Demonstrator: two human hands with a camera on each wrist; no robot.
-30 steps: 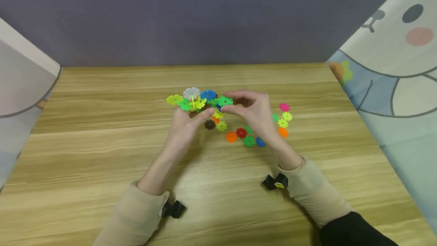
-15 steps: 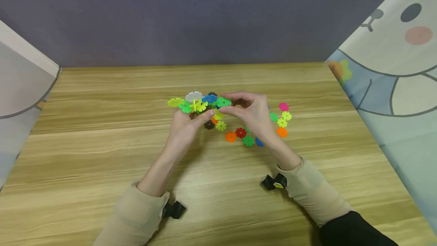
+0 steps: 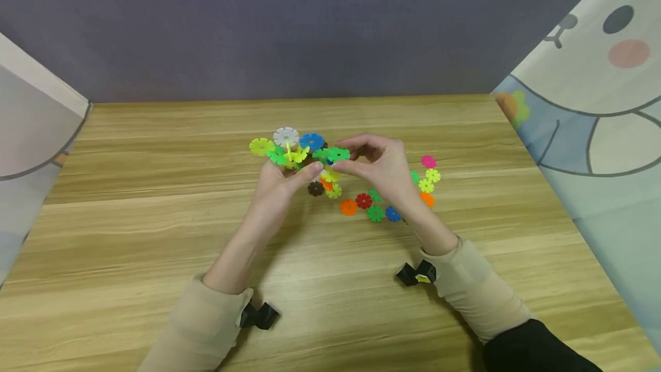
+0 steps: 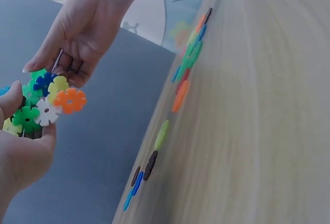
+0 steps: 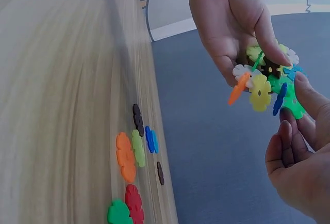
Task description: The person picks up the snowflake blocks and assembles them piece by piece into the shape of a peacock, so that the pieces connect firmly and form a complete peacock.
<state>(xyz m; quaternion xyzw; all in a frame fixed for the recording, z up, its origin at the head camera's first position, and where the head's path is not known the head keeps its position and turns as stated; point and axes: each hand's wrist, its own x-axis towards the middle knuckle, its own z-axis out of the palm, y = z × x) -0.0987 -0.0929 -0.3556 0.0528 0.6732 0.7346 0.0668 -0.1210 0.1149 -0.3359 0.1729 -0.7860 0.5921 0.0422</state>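
Observation:
Several notched plastic snowflake discs are joined into one multicoloured cluster, held above the table. My left hand (image 3: 276, 188) grips its left part, thumb on top and the other fingers underneath. On that side are a white disc (image 3: 286, 137), a yellow disc (image 3: 261, 146) and a blue disc (image 3: 312, 142). My right hand (image 3: 384, 168) pinches a green disc (image 3: 338, 154) at the cluster's right end between thumb and fingers. An orange disc (image 4: 70, 101) and a dark blue disc (image 5: 279, 99) show on the cluster's underside in the wrist views.
Loose discs lie on the wooden table (image 3: 155, 217) below and right of the hands, among them a red disc (image 3: 364, 201), an orange disc (image 3: 348, 207) and a pink disc (image 3: 428, 162). A grey panel (image 3: 289, 33) stands at the table's far edge.
The cluster's left part has tipped, its white and blue discs rising slightly and shifting left since half a second ago. Both hands keep their hold, nearly in place.

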